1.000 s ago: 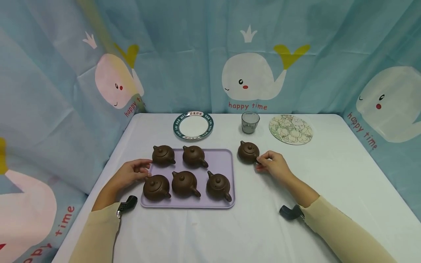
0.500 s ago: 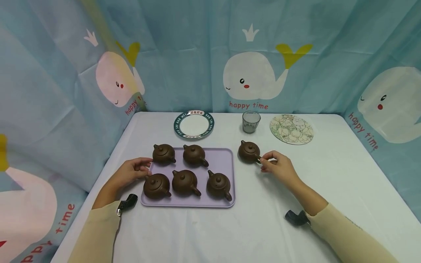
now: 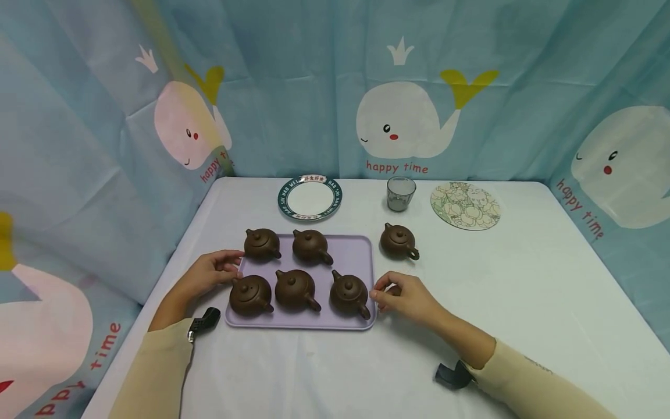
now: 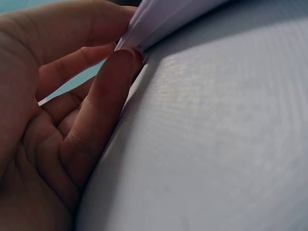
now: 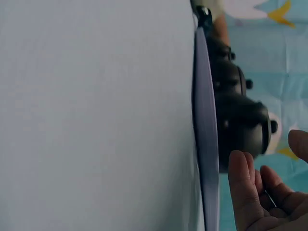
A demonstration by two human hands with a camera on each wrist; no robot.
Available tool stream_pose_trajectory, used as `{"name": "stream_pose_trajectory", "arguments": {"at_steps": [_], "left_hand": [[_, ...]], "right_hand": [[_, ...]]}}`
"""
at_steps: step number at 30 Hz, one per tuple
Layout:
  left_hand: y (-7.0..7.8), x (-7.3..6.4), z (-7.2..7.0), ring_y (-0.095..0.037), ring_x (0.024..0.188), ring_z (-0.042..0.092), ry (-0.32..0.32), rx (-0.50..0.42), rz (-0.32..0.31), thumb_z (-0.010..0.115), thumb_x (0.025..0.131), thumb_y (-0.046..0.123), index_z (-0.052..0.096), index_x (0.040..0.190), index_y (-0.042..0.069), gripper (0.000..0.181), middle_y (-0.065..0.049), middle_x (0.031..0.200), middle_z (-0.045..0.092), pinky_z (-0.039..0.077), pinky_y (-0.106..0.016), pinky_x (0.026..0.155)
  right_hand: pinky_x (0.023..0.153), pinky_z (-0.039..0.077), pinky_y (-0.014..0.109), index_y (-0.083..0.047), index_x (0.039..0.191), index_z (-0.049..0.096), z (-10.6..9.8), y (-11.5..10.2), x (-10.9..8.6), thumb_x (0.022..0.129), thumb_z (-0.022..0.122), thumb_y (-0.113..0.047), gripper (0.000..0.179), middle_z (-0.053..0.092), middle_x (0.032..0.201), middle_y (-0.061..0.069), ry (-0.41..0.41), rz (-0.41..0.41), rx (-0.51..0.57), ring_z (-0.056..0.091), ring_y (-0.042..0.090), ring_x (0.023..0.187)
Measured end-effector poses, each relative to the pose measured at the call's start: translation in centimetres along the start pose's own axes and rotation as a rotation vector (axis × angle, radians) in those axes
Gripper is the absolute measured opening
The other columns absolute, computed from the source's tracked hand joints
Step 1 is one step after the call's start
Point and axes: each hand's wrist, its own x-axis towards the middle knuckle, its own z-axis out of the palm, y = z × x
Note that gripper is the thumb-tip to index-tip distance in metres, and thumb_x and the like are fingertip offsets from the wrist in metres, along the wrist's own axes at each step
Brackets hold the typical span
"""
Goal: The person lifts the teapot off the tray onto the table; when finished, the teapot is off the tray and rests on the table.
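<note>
A lilac tray [image 3: 349,250] bears several dark brown clay teapots [image 3: 295,288]. My left hand [image 3: 209,272] pinches the tray's left edge; in the left wrist view its fingers [image 4: 103,98] meet the rim from either side. At the tray's right edge, my right hand [image 3: 409,297] has its fingertips right at the rim, close to the front right teapot [image 3: 348,294]. The right wrist view shows that hand's fingers [image 5: 243,187] relaxed, thumb apart. One more brown teapot [image 3: 396,240] stands off the tray, just beyond its right side, handle turned toward my right hand.
Along the back of the white table [image 3: 293,372] are a green-rimmed plate [image 3: 310,199], a clear glass [image 3: 401,194] and a round patterned mat [image 3: 466,206]. A blue whale-print curtain [image 3: 293,87] hangs behind and at both sides.
My right hand has let go of the lone teapot's handle and moved left and nearer, to the tray's right edge. The left hand has stayed at the tray's left edge.
</note>
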Motion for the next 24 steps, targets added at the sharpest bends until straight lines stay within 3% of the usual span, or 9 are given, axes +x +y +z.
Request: {"name": "stream_pose_trajectory", "arguments": {"at_steps": [6,10,15,24], "left_hand": [[0.0,0.0,0.0,-0.017,0.085,0.067,-0.002,-0.004,-0.006,0.067,0.087,-0.002,0.049,0.135,-0.007,0.051,-0.026,0.115,0.059,0.053,-0.027,0.071],[0.0,0.0,0.0,-0.017,0.085,0.067,0.001,0.004,-0.016,0.068,0.087,-0.001,0.050,0.136,-0.006,0.052,-0.024,0.115,0.060,0.053,-0.027,0.070],[0.1,0.0,-0.1,-0.016,0.085,0.066,0.001,0.003,-0.023,0.069,0.087,0.000,0.049,0.136,-0.006,0.053,-0.025,0.116,0.060,0.053,-0.027,0.070],[-0.2,0.1,0.0,-0.014,0.084,0.066,-0.007,-0.016,0.010,0.069,0.086,-0.001,0.050,0.134,-0.008,0.052,-0.024,0.113,0.061,0.053,-0.027,0.070]], "right_hand": [[0.060,0.050,0.028,-0.008,0.092,0.065,1.5,-0.5,-0.4,0.088,0.073,-0.030,0.023,0.070,0.076,0.005,-0.103,-0.010,-0.026,0.069,0.023,0.067],[0.059,0.051,0.029,-0.011,0.089,0.065,2.0,-0.3,-0.6,0.088,0.074,-0.029,0.020,0.069,0.076,0.000,-0.126,-0.050,-0.072,0.067,0.018,0.066],[0.059,0.052,0.028,-0.012,0.086,0.067,2.0,-0.1,-0.6,0.089,0.072,-0.021,0.011,0.067,0.079,-0.004,-0.085,-0.119,-0.112,0.066,0.012,0.065],[0.063,0.050,0.026,-0.013,0.087,0.069,1.4,0.4,-0.7,0.091,0.069,-0.019,0.007,0.066,0.080,-0.006,-0.005,-0.148,-0.166,0.063,0.009,0.069]]}}
